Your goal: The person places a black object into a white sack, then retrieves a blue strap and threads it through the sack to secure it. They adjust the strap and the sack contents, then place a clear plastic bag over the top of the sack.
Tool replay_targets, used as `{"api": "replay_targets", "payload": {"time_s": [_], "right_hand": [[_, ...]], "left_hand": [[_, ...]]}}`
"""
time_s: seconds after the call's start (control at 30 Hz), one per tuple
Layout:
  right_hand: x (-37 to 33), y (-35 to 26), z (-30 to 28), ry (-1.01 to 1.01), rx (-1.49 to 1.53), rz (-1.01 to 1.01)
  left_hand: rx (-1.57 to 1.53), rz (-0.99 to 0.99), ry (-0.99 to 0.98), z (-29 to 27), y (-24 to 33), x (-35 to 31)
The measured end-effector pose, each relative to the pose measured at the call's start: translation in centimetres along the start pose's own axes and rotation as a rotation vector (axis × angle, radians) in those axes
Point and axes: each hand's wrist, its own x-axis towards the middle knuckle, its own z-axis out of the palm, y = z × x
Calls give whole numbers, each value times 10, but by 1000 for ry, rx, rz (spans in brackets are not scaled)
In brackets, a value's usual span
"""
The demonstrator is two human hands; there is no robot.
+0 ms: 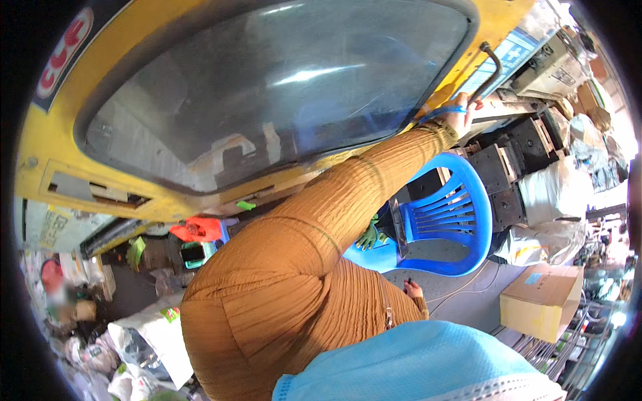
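My left arm, in a brown sleeve, reaches up to the right along a yellow machine door with a large dark window. At the far end my left hand is closed around the lower end of a dark curved handle. Something blue, like a band or cord, shows by that wrist. Low beside my body, my right hand hangs with its fingers curled; whatever it holds, if anything, is too small to make out. A blue plastic chair stands under the left arm, with green gloves on its seat.
A cardboard box sits on the floor at the right, near a thin cable. Black blocks and wrapped bundles are stacked beyond the chair. At the lower left lie a white bag, a red item and mixed clutter.
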Motion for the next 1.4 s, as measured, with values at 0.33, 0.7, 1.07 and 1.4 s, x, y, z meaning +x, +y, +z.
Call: {"api": "replay_targets", "payload": {"time_s": [0.33,0.7,1.07,1.4], "right_hand": [[-28,-162,58,8,-442,-609],[-255,-130,221,-1440,-559,-521],[-279,-32,230,-1486,-1557,-544],[-351,95,327,-1704,-1558,-521]], "left_hand": [[-467,-298,25,-109,34,-118],[-697,-521,764,-450,305,-358],[858,114,1883,-403,774,-804],[1314,-257,2545,-243,863,-981]]}}
